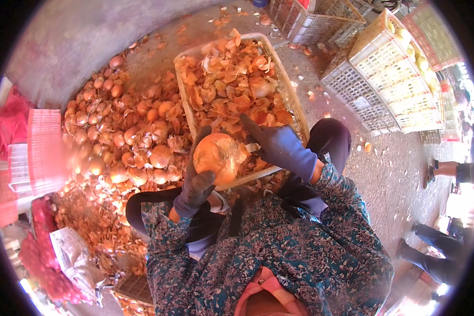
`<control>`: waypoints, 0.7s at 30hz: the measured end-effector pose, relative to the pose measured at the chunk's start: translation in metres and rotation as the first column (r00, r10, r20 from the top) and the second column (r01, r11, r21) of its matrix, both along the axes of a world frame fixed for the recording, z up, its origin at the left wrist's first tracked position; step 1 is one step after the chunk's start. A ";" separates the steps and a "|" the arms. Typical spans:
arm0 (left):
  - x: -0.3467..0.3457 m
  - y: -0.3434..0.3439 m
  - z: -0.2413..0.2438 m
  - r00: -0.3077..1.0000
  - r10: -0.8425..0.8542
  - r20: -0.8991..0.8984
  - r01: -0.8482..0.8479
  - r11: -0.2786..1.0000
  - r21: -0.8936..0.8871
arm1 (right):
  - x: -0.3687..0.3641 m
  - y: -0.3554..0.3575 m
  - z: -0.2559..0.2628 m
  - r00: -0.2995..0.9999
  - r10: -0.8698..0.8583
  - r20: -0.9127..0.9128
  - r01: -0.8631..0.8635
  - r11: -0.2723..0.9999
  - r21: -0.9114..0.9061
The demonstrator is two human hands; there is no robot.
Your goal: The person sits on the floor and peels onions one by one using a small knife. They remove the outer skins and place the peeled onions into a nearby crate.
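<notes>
A large brown onion [216,158] is held in my gloved left hand [195,177], its papery skin loose on the right side. My gloved right hand [280,148] is just right of the onion, with the forefinger stretched out and the other fingers curled around a small knife [252,147], whose short blade points at the onion. Beneath both hands lies a plastic crate [296,98] filled with onion skins [233,87] and what looks like an onion [260,86] among them.
Loose onions [118,138] and skins cover the floor at the left, beside a wall [94,35]. A pink crate [45,150] and red mesh sacks [43,260] are at far left. Crates [395,79] with pale produce stand at the upper right. Other people's legs [434,249] show at right.
</notes>
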State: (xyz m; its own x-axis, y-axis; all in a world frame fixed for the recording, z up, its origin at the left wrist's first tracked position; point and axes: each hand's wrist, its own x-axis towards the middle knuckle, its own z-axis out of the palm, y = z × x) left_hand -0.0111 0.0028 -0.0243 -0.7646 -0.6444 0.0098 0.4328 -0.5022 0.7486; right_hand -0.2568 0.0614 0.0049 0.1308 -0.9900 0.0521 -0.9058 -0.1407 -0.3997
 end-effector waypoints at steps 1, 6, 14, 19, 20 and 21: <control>-0.002 -0.002 0.005 0.999 0.019 0.049 -0.012 0.988 -0.153 | -0.001 0.000 0.002 1.000 -0.001 -0.019 0.001 1.000 0.001; 0.003 0.003 -0.004 0.977 -0.189 -0.095 0.204 0.961 0.188 | -0.030 -0.026 0.000 0.979 0.195 -0.061 -0.193 0.980 0.049; 0.020 0.004 -0.033 0.979 -0.203 0.020 0.200 0.974 0.109 | -0.010 -0.007 -0.042 0.923 0.273 0.270 -0.302 0.950 0.075; 0.004 0.003 0.014 0.948 -0.195 0.253 0.203 0.979 -0.006 | -0.013 -0.012 -0.004 0.946 0.301 -0.121 -0.294 0.953 0.070; 0.004 0.004 0.021 0.926 -0.189 0.327 0.208 0.978 -0.024 | -0.014 -0.017 -0.008 0.927 0.347 -0.143 -0.312 0.924 0.222; 0.006 0.005 0.015 0.938 -0.149 0.314 0.182 0.980 -0.078 | -0.014 -0.015 -0.012 0.963 0.268 -0.040 -0.259 0.954 0.151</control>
